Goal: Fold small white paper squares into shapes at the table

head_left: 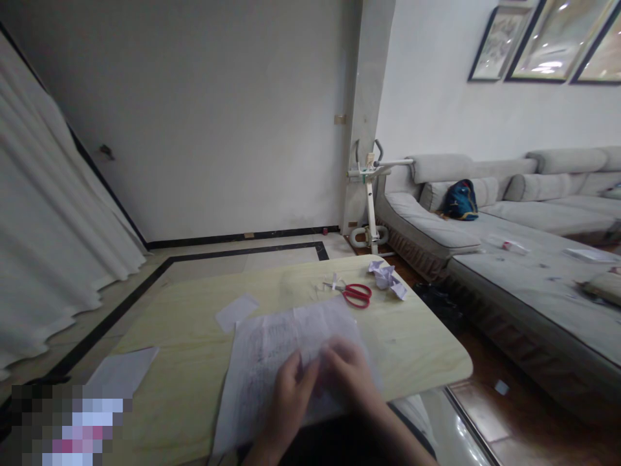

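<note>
A large sheet of paper with faint writing lies on the pale wooden table in front of me. My left hand and my right hand rest together on its near edge, fingers curled and pressed onto the paper, fingertips meeting in the middle. Red-handled scissors lie farther back on the table, beyond my right hand. Crumpled paper scraps sit beside the scissors near the far right edge.
A small paper piece and a larger sheet lie at the table's left. A grey sofa with a blue backpack stands to the right, an exercise bike behind the table, white curtains on the left.
</note>
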Demonstrator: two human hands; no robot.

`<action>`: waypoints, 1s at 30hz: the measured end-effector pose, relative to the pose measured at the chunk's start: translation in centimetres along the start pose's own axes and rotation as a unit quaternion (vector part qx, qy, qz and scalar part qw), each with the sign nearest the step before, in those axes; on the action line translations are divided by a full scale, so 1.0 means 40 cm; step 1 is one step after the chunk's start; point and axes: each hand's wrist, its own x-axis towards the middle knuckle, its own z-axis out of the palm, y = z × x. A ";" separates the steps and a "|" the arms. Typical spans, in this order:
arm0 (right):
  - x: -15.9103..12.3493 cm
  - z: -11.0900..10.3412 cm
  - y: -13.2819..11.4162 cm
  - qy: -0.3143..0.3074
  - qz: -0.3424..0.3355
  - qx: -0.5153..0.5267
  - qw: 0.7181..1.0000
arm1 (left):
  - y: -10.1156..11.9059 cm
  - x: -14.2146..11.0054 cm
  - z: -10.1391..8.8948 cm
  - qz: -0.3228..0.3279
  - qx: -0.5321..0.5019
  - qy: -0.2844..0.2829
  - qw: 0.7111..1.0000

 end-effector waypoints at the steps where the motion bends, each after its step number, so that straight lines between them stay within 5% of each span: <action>1: 0.000 0.000 -0.001 -0.003 0.002 0.005 1.000 | 0.001 -0.001 -0.001 0.001 0.008 0.002 1.000; 30: -0.005 0.005 -0.003 -0.005 0.013 -0.006 1.000 | 0.019 -0.004 -0.002 0.019 -0.004 -0.010 1.000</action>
